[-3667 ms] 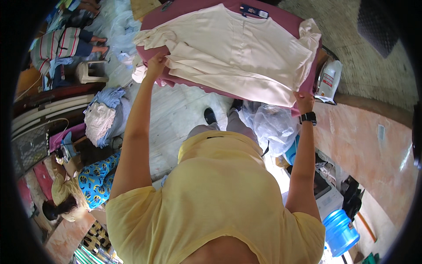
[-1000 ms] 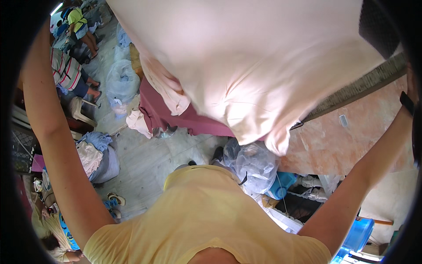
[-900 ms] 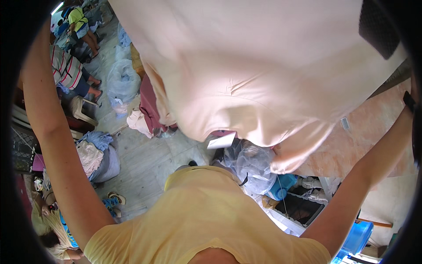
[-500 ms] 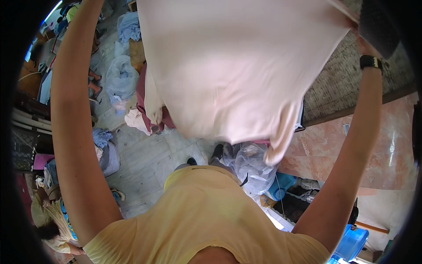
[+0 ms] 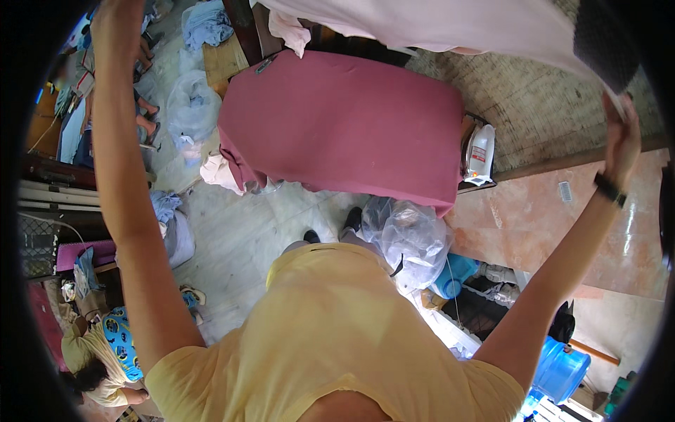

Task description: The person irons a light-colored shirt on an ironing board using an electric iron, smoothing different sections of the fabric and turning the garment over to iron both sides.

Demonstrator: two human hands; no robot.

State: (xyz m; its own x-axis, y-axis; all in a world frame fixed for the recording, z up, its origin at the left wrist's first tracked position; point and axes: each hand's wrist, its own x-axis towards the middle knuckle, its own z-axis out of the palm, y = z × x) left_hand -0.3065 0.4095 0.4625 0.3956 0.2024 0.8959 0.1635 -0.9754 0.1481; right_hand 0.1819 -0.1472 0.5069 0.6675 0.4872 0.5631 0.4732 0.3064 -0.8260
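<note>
A pale pink garment (image 5: 464, 24) is stretched out high at the top of the view, its far part cut off by the frame. At the far right, my right hand (image 5: 621, 137) pinches its edge between thumb and fingers; a dark band circles that wrist. My left arm reaches up along the left side. Only the lower part of my left hand (image 5: 116, 17) shows at the top edge, its fingers out of the frame. Below the garment stands a table covered with a maroon cloth (image 5: 337, 126), apart from both hands.
A white bottle-like pack (image 5: 480, 155) sits at the table's right end. Clear plastic bags (image 5: 408, 243) lie by my feet, and another plastic bag (image 5: 191, 109) stands left of the table. Blue water jugs (image 5: 562, 373) stand lower right. Another person (image 5: 98, 359) is at lower left.
The pink garment has swung up and away, uncovering the maroon-covered table. My right hand has moved right and slightly down; my left hand's lower part has come into view at the top.
</note>
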